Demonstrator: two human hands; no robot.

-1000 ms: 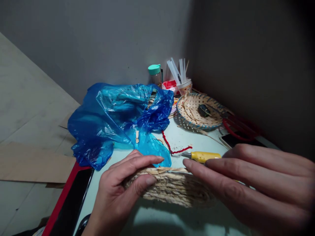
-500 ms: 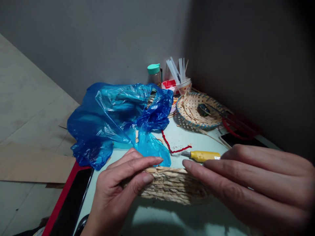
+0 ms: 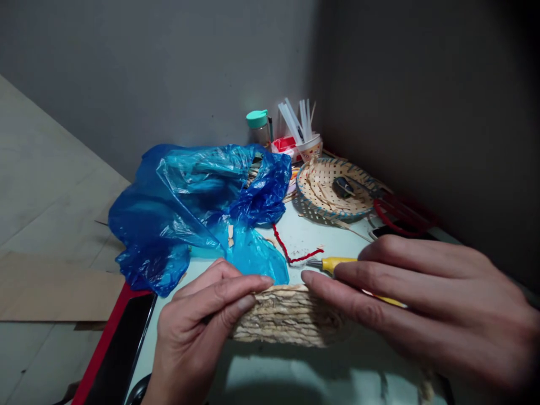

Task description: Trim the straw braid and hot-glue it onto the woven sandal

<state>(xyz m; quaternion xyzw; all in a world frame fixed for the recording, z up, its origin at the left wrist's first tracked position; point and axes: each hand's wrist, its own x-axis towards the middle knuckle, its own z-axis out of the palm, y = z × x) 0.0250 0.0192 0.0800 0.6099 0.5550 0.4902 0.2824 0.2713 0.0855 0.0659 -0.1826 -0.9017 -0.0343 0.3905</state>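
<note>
A piece of twisted straw rope (image 3: 282, 315), its rows stacked side by side, is held up in front of me above the table. My left hand (image 3: 206, 320) pinches its left end, thumb on the near face and index finger along the top edge. At the right end, my right hand (image 3: 405, 304) rests its index fingertip on the top edge, the other fingers reaching forward; its thumb is hidden. Behind the right fingers lies a yellow-handled tool (image 3: 337, 263) with a metal tip, partly covered. A yellow sliver shows between the right fingers.
A crumpled blue plastic bag (image 3: 181, 197) lies at the left, beside a red fuzzy strip (image 3: 291, 256). Behind stand a green-lidded jar (image 3: 258, 126) and a cup (image 3: 310, 147) of white sticks. Right of them sits a woven basket (image 3: 307, 191), near red-handled scissors (image 3: 405, 216).
The straw rope piece and both hands have shifted slightly left in view, as has the background. My right hand now covers more of the yellow-handled tool.
</note>
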